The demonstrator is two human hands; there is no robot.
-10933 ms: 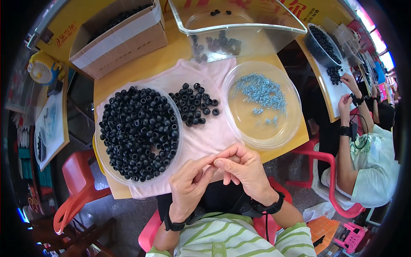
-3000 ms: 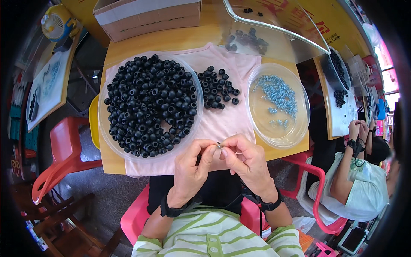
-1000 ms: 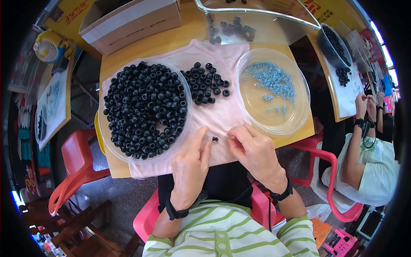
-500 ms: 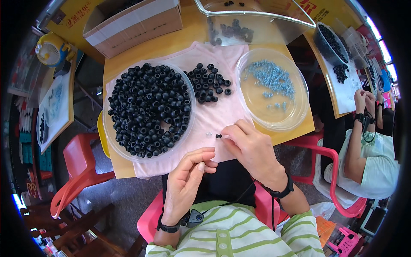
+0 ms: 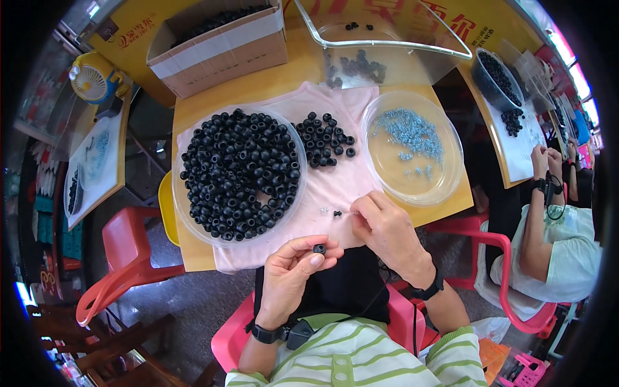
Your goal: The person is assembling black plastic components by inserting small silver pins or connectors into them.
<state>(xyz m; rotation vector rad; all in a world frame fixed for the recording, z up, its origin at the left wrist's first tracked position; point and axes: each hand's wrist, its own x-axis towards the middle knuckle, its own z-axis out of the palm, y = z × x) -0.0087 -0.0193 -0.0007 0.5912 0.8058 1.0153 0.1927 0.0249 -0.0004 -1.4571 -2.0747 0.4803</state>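
My left hand (image 5: 291,274) is closed, with a small black hollow bead (image 5: 319,249) pinched between thumb and fingers, its hole showing. Just above and to the right, my right hand (image 5: 390,235) has thumb and forefinger pressed together over the pink cloth; what they pinch, if anything, is too small to make out. Beside those fingertips sits a tiny black piece (image 5: 337,213), with small clear pieces (image 5: 324,210) to its left. A round clear tub (image 5: 300,193) heaped with black beads (image 5: 235,171) stands left of the hands, and a loose cluster of beads (image 5: 325,138) lies beyond.
Right of the cloth (image 5: 322,187), a shallow clear tub (image 5: 387,187) holds small light-blue pieces (image 5: 412,132). At the back are a cardboard box (image 5: 225,61) and a clear bin (image 5: 412,71). A co-worker (image 5: 548,238) sits at the right; a red chair (image 5: 126,248) stands left.
The view has shifted, so the table appears lower and farther right. My left fingers have closed, and a black bead now shows in them. My right fingertips have drawn slightly away from the tiny black piece.
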